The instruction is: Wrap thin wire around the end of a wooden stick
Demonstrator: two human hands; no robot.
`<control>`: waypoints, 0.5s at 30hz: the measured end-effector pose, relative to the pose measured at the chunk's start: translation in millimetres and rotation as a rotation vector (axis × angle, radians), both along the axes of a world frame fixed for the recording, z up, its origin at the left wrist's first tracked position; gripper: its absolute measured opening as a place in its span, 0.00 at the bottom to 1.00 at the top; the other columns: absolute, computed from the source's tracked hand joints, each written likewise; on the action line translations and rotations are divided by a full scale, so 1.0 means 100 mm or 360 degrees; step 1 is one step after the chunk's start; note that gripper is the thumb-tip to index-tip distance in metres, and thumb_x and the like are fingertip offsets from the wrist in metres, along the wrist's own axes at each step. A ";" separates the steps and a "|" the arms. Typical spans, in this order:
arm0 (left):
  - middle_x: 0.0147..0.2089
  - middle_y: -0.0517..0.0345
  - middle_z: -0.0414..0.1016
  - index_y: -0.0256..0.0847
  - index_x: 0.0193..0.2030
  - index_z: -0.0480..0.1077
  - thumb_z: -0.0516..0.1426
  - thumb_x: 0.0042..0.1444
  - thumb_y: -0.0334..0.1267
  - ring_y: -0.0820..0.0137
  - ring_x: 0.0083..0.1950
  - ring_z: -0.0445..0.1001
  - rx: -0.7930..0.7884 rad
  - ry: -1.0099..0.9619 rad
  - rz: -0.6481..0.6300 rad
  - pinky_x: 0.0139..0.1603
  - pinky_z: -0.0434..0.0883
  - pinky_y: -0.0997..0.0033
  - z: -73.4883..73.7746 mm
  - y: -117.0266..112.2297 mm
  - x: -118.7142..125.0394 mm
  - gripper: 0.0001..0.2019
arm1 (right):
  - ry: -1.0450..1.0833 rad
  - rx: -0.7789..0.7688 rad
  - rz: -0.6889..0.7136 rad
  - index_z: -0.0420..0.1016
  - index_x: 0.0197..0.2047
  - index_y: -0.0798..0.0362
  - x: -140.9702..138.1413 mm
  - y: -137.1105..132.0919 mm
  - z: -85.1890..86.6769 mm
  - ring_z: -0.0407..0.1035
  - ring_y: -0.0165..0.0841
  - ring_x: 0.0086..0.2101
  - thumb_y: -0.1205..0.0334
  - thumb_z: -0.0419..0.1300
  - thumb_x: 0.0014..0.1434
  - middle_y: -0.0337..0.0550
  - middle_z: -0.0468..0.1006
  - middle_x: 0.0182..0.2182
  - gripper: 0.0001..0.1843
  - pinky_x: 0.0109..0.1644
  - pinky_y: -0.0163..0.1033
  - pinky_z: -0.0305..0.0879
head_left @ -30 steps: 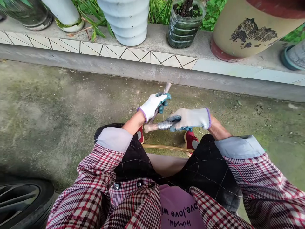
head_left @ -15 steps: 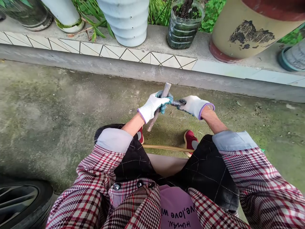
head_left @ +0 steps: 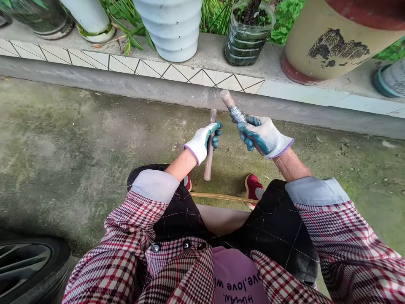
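Note:
My left hand [head_left: 204,141], in a white glove with a teal coated palm, is closed around the middle of a plain wooden stick [head_left: 208,165]. That stick stands nearly in line with my view, its ends showing above and below the glove. To its right, my right hand [head_left: 262,134], gloved alike, grips a second wooden stick [head_left: 227,98] that slants up to the left. Thin silvery wire [head_left: 237,114] is wound in many turns around this second stick, just beyond my fingers. The two sticks are apart. Whether wire runs between them I cannot tell.
Ahead runs a low concrete ledge [head_left: 210,42] with a tiled edge, bearing a white ribbed pot [head_left: 171,29], a cut plastic bottle planter [head_left: 248,42] and a large tan pot [head_left: 322,46]. A wheel [head_left: 31,266] is at lower left. My red shoes [head_left: 253,188] rest on the concrete floor.
My right hand has turned and lifted the wire-wound stick so it points up and left, away from the left hand. The left hand's stick has swung closer to upright.

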State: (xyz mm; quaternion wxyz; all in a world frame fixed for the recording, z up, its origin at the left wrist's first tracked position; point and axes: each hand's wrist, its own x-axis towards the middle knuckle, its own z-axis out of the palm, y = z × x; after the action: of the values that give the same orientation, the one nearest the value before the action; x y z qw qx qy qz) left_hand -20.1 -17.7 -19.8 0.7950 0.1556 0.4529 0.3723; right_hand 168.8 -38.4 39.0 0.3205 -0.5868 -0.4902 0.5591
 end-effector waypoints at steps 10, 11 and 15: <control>0.21 0.68 0.62 0.40 0.34 0.70 0.57 0.65 0.41 0.80 0.15 0.57 0.0047 0.0215 -0.0077 0.17 0.57 0.78 -0.12 0.03 0.08 0.10 | -0.0007 -0.0157 0.0467 0.73 0.35 0.53 0.06 -0.08 0.07 0.61 0.24 0.15 0.50 0.70 0.54 0.34 0.71 0.20 0.16 0.14 0.31 0.56; 0.21 0.68 0.63 0.39 0.35 0.71 0.57 0.65 0.40 0.80 0.16 0.57 0.0103 0.0239 -0.0084 0.17 0.57 0.79 -0.09 0.04 0.07 0.09 | -0.0052 -0.0261 0.0674 0.74 0.35 0.53 0.07 -0.09 0.07 0.62 0.25 0.16 0.51 0.70 0.53 0.35 0.73 0.21 0.15 0.15 0.32 0.57; 0.22 0.67 0.66 0.39 0.38 0.74 0.58 0.64 0.37 0.80 0.15 0.57 0.0369 0.0388 -0.0307 0.15 0.53 0.78 0.02 0.01 0.04 0.05 | -0.0394 -0.0351 0.1323 0.78 0.33 0.54 0.06 -0.17 -0.05 0.63 0.25 0.19 0.57 0.70 0.55 0.36 0.73 0.21 0.09 0.20 0.32 0.58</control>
State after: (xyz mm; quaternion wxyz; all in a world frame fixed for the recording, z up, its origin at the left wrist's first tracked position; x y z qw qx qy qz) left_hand -15.8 -16.7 -17.4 0.7430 0.3329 0.4829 0.3224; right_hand 174.5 -55.3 33.6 -0.0571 -0.4331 -0.6565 0.6150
